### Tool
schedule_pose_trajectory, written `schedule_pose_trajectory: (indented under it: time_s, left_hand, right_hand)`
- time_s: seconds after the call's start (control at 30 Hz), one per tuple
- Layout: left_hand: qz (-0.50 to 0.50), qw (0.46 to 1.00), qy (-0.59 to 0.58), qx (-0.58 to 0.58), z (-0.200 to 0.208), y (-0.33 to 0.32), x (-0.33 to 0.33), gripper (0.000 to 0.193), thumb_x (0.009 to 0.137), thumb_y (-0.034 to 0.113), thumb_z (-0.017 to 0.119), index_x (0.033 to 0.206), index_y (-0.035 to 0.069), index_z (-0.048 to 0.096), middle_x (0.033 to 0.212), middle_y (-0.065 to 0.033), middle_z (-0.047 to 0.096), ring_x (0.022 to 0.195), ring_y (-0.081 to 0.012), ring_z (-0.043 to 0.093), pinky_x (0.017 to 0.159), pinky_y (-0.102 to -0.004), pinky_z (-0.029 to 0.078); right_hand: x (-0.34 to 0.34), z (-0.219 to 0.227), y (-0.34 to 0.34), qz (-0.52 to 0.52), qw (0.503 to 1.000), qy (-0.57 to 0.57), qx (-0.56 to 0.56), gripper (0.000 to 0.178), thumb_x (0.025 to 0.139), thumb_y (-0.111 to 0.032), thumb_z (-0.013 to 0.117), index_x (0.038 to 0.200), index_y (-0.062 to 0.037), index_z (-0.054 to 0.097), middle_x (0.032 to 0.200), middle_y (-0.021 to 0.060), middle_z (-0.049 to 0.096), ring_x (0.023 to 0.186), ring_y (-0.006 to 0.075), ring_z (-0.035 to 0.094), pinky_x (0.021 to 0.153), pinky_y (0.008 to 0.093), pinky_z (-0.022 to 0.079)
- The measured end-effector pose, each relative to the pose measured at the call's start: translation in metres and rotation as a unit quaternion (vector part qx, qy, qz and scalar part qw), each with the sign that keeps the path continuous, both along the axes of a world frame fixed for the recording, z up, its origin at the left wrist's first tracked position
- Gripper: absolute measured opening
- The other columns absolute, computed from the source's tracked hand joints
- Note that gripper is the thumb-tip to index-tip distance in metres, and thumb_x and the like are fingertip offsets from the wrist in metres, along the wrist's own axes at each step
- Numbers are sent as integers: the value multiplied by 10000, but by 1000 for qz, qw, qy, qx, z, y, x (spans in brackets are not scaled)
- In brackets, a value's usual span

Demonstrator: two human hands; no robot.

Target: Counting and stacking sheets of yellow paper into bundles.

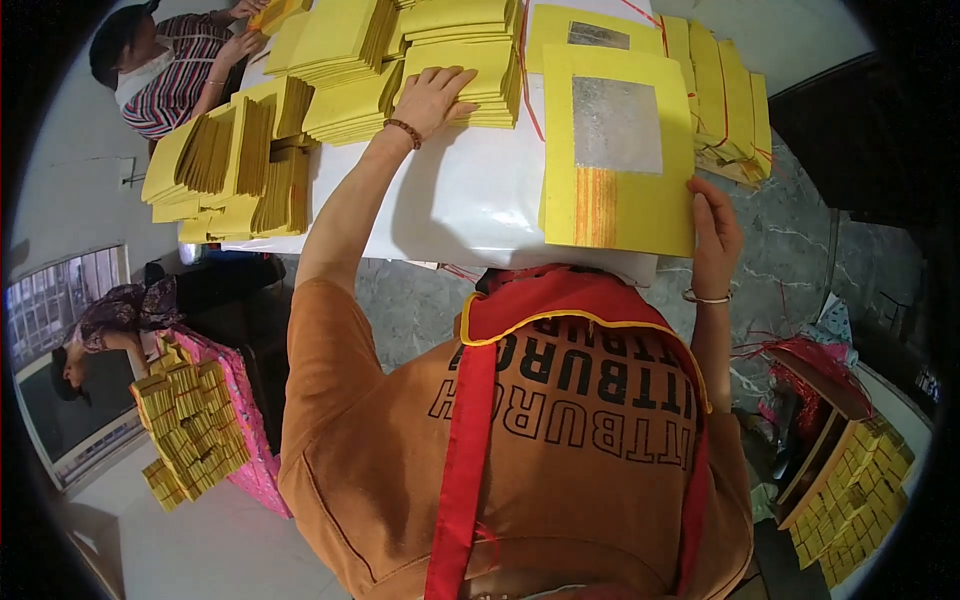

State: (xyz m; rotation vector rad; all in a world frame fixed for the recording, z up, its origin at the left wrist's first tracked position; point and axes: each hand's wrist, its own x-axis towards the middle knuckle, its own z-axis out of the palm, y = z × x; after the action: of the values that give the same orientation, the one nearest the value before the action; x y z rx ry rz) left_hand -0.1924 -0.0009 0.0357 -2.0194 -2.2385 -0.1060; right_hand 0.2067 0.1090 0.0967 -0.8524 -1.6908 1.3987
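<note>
My left hand (435,100) lies with fingers stretched over a stack of folded yellow paper (470,75) on the white-covered table. A beaded bracelet circles that wrist. In front of me on the right lies a flat yellow paper sheet (620,215) with a silver square and an orange striped patch. My right hand (716,232) pinches its right edge, thumb and fingers closed around the border. Behind it, partly covered, is another yellow sheet (590,20) with a silver patch.
The white tabletop (470,190) holds more folded yellow stacks (230,160) on the left and tied yellow bundles (725,90) on the right. A person in a striped top (185,70) works at the far left. Another person (120,320) is beside piled yellow bundles (195,425).
</note>
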Motion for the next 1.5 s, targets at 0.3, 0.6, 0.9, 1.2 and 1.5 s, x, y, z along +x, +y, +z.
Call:
schedule_pose_trajectory:
  time_s: [0.3, 0.6, 0.9, 1.2, 1.5]
  left_hand:
    - [-1, 997, 53, 63, 2, -1, 17, 661, 736, 511, 594, 1288, 209, 392, 1202, -40, 479, 1077, -235, 446, 859, -433, 337]
    - [-61, 990, 81, 98, -6, 2, 2, 575, 771, 413, 601, 1242, 130, 430, 1085, -79, 563, 960, -243, 536, 812, -383, 417]
    - [-141, 976, 154, 63, 10, 6, 11, 513, 756, 138, 570, 1199, 365, 448, 1276, -84, 408, 769, -216, 578, 624, -351, 520]
    - [-141, 975, 153, 83, 3, -2, 20, 261, 788, 212, 560, 1019, 334, 561, 1351, -50, 337, 854, -244, 525, 624, -354, 468]
    - [-140, 973, 158, 94, -3, -1, 16, 224, 774, 355, 606, 988, 318, 552, 1328, -48, 354, 908, -273, 499, 665, -363, 424]
  right_hand:
    - [0, -4, 0, 8, 1000, 13, 0, 201, 891, -91, 507, 1061, -7, 575, 1044, 47, 545, 950, 108, 514, 827, 234, 402]
    - [0, -3, 1, 9, 1000, -4, 7, 197, 885, -88, 518, 1056, -13, 578, 1017, 39, 541, 918, 96, 512, 793, 220, 405]
    - [-1, -3, 1, 11, 1000, 4, 7, 195, 883, -84, 515, 1053, -13, 577, 1013, 35, 538, 899, 88, 516, 768, 217, 418]
    - [-1, -1, 0, 13, 1000, -3, 28, 209, 883, -93, 519, 1069, -18, 577, 1012, 35, 531, 890, 92, 522, 765, 221, 430]
    - [-1, -2, 0, 17, 999, 3, 39, 203, 877, -95, 529, 1059, -22, 581, 1010, 35, 534, 883, 84, 511, 741, 216, 426]
